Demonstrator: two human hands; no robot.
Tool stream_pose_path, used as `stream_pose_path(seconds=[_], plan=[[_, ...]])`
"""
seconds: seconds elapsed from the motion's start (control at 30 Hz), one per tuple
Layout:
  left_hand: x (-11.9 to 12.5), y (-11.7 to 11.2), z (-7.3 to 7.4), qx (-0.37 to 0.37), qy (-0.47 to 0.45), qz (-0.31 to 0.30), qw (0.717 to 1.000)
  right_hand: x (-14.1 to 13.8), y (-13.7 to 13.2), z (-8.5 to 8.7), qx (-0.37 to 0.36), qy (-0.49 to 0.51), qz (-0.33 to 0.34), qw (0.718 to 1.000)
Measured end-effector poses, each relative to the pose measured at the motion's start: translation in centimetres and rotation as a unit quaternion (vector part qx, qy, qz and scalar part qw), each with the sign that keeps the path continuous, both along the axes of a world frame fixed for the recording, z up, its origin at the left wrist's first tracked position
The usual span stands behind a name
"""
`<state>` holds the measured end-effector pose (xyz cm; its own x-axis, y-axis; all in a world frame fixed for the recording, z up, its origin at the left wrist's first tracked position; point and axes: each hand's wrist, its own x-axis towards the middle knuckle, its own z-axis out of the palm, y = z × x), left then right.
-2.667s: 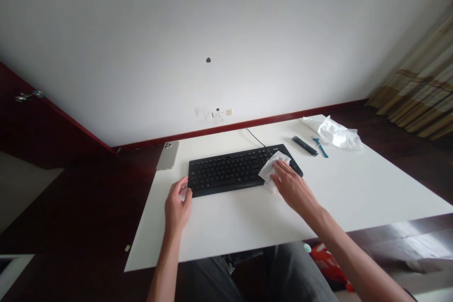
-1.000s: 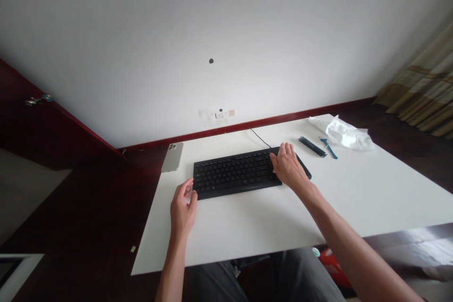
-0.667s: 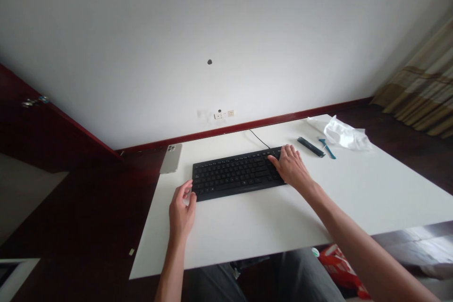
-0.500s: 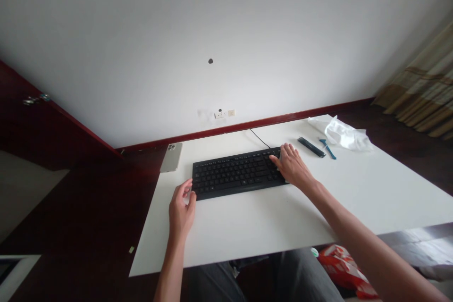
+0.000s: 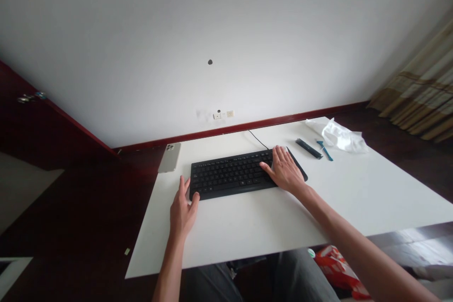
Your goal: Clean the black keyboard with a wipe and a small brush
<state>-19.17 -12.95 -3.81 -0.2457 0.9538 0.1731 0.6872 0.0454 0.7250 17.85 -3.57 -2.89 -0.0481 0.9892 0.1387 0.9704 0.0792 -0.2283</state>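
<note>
A black keyboard (image 5: 230, 174) lies on the white table (image 5: 240, 226), its cable (image 5: 258, 139) running off the far edge. My left hand (image 5: 183, 207) holds the keyboard's left end, thumb on the near corner and fingers along the side. Across the number pad, my right hand (image 5: 285, 170) lies flat with its thumb out to the left. Under its fingers is a thin white wipe (image 5: 283, 149), of which only a bit shows past the fingertips. Most of the wipe and the keys below that hand are hidden.
A phone (image 5: 170, 157) lies face down at the table's left edge. Right of the keyboard are a dark narrow strip (image 5: 308, 148), a blue small tool (image 5: 324, 150) and a crumpled white plastic bag (image 5: 341, 136). A red bag (image 5: 336, 266) sits below the table's near edge.
My right hand has slid left over the number pad with the wipe, uncovering the keyboard's right end. My left thumb has come onto the near left corner. The view has shifted slightly.
</note>
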Motion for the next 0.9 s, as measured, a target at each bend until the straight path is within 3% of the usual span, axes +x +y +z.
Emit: stream_pose_path(seconds=[0.43,0.67,0.9], plan=[[0.3,-0.2,0.5,0.003,0.017,-0.006,1.0,-5.1,-0.4,-0.1,0.021,0.038,-0.002,0.999],[0.3,-0.2,0.5,0.016,0.033,-0.005,0.999,-6.5,-0.8,0.5,0.017,0.055,-0.002,0.998],[0.3,-0.2,0.4,0.022,0.03,-0.011,0.999,-12.2,-2.2,0.5,0.011,0.119,0.05,0.992]])
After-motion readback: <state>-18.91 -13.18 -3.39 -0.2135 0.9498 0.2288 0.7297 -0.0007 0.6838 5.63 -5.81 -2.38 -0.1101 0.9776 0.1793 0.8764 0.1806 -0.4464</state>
